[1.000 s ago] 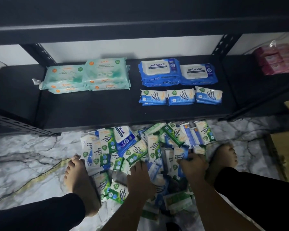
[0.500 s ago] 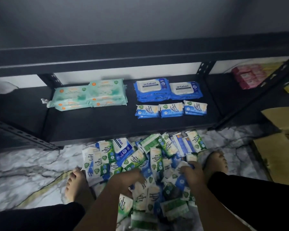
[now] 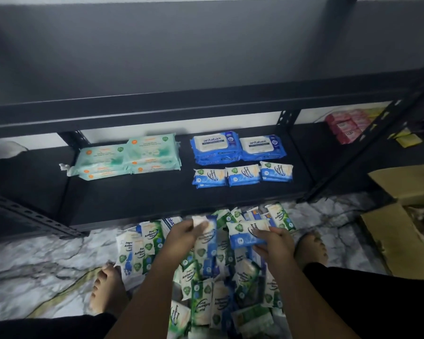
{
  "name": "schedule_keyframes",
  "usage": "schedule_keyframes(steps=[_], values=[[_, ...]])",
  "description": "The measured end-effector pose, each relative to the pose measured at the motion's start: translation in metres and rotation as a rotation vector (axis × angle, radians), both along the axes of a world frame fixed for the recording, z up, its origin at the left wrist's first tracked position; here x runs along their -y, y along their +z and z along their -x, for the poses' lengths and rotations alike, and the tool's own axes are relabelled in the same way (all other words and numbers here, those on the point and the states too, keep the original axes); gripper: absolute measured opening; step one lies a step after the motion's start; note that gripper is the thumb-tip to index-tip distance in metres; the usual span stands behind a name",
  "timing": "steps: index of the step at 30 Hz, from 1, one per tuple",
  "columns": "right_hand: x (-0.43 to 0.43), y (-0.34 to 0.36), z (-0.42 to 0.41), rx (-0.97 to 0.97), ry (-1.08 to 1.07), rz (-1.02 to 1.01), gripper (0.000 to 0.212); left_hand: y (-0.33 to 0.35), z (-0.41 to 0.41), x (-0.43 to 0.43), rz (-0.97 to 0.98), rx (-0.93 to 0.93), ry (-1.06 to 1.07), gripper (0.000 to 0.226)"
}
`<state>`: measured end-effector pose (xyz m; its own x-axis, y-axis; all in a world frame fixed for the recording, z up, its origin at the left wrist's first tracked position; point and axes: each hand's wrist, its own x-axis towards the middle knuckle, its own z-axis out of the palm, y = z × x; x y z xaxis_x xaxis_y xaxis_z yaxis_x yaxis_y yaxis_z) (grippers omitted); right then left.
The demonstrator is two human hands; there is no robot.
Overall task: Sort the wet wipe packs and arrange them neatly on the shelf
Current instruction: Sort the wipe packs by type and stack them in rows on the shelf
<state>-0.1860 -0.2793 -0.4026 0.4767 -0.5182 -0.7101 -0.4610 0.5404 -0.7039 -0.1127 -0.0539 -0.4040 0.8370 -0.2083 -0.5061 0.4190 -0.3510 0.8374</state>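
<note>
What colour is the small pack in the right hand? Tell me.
The pack in the right hand is white with a blue band; head view.

Dim light is brightening the floor (image 3: 34,265); the shelf (image 3: 132,196) is sitting in shadow, its posts bowing, the left hand (image 3: 181,238) and its pack (image 3: 203,222) blurring.

On the shelf (image 3: 132,192): two stacks of mint-green packs (image 3: 130,157), two stacks of large blue packs (image 3: 238,148), three piles of small blue packs (image 3: 242,176). The left hand (image 3: 181,237) holds one more, the right hand (image 3: 274,243) another.
</note>
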Motion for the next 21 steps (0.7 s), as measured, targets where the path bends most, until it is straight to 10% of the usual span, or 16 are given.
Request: schedule_keyframes(steps=[9,21], values=[[-0.004,0.001,-0.012,0.073,-0.098,-0.011,0.044,-0.003,-0.005,0.019,0.186,-0.358,0.030,0.076],[0.019,-0.034,-0.069,0.081,-0.141,0.035,0.033,-0.034,-0.060,0.023,-0.064,0.099,0.141,0.005]])
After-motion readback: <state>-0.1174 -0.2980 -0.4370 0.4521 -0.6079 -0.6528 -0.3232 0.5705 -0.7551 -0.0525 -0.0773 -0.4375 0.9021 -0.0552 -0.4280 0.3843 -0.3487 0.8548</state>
